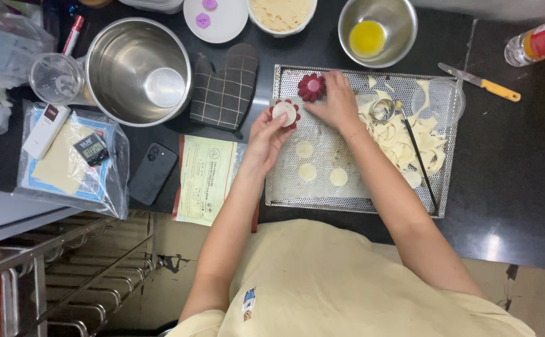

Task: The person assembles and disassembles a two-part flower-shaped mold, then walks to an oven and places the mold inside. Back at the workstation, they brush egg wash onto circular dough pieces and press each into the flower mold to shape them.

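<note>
Left hand gripping a red fluted mold with a dough round inside, over the perforated tray's left edge, right hand pinching its rim, second mold just above

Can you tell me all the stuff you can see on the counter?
baking tray: 1, silver, centre
dough circles: 3, pale, on tray
dough scraps: heap, pale, tray's right side
flower moulds: 2, red, one on tray, one held
big pot: 1, silver, upper left
oven mitt: 1, dark checked, beside pot
small bowl: 1, silver, yellow liquid inside
knife: 1, yellow handle, right
phone: 1, black, left of tray
left hand: holds mould with dough
right hand: touching mould on tray
</note>
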### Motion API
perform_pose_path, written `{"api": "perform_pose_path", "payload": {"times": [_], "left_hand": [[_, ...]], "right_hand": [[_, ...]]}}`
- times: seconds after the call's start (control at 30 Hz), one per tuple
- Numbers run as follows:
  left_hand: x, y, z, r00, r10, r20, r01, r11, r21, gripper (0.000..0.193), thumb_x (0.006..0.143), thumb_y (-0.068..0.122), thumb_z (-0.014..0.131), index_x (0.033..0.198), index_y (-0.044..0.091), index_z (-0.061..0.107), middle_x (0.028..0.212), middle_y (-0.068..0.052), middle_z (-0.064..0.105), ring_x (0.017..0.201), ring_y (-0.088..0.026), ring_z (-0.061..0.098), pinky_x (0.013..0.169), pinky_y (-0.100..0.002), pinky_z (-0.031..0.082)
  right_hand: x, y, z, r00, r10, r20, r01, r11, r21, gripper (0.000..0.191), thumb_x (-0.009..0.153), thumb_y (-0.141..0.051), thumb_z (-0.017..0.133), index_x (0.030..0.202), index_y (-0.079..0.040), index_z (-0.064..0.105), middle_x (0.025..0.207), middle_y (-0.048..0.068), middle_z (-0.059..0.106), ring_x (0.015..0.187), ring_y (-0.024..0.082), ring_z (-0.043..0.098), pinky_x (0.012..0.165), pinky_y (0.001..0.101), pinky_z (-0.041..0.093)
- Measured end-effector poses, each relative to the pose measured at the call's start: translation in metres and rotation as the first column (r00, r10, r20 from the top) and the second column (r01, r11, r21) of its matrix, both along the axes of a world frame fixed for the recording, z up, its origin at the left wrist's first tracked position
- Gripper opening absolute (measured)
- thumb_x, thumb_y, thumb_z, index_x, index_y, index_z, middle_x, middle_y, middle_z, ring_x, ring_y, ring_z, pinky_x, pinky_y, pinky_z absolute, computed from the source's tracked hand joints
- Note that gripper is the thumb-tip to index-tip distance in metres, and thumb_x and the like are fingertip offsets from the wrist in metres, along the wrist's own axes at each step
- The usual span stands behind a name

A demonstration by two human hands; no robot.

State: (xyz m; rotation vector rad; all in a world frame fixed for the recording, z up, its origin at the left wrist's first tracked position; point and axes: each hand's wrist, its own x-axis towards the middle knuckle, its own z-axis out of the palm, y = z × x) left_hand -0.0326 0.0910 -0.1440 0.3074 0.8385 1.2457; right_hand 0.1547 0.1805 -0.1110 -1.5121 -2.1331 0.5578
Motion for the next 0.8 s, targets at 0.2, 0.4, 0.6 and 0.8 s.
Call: {"api": "perform_pose_path", "payload": {"times": [0.2,0.4,0.6,0.8], "left_hand": [[-0.006,-0.006,-0.019,0.997,0.064,-0.036,-0.065,0.997,-0.038,0.024,0.093,0.009,0.07,0.112,0.003,0.057,0.113,-0.012,0.068,0.103,-0.021,0.067,0.09,-0.036,0.057],[-0.004,-0.006,-0.01,0.996,0.093,0.014,-0.091,0.991,-0.094,0.024,0.098,0.022,0.063,0.111,0.002,0.059,0.113,-0.012,0.068,0.104,-0.02,0.067,0.091,-0.037,0.057],[0.0,-0.002,-0.002,1.0,0.002,-0.029,-0.006,0.99,-0.141,0.027,0.094,0.024,0.064,0.113,0.004,0.061,0.109,-0.01,0.069,0.101,-0.02,0.066,0.087,-0.036,0.058],[0.032,0.015,-0.021,0.876,-0.216,-0.431,0.172,0.975,-0.139,0.036,0.079,0.01,0.078,0.111,0.002,0.062,0.099,-0.007,0.071,0.087,-0.018,0.069,0.073,-0.03,0.056]], "right_hand": [[-0.008,0.006,-0.003,1.0,-0.017,0.002,0.017,0.998,-0.062,0.075,0.068,-0.033,0.091,0.128,0.0,0.062,0.124,0.015,0.059,0.118,0.035,0.054,0.103,0.0437,0.045],[0.004,0.001,-0.003,0.997,0.004,-0.076,-0.005,1.0,-0.015,0.071,0.071,-0.032,0.09,0.127,0.001,0.063,0.122,0.015,0.061,0.117,0.035,0.056,0.102,0.0438,0.044],[0.045,-0.032,0.002,0.999,0.0,0.05,0.002,0.999,-0.049,0.06,0.07,-0.028,0.088,0.12,-0.002,0.066,0.117,0.015,0.063,0.115,0.036,0.057,0.102,0.0444,0.044],[0.058,-0.07,-0.003,0.979,0.021,0.201,0.009,0.989,-0.15,0.064,0.064,-0.027,0.089,0.12,-0.004,0.067,0.111,0.015,0.064,0.109,0.035,0.058,0.101,0.0444,0.044]]}}
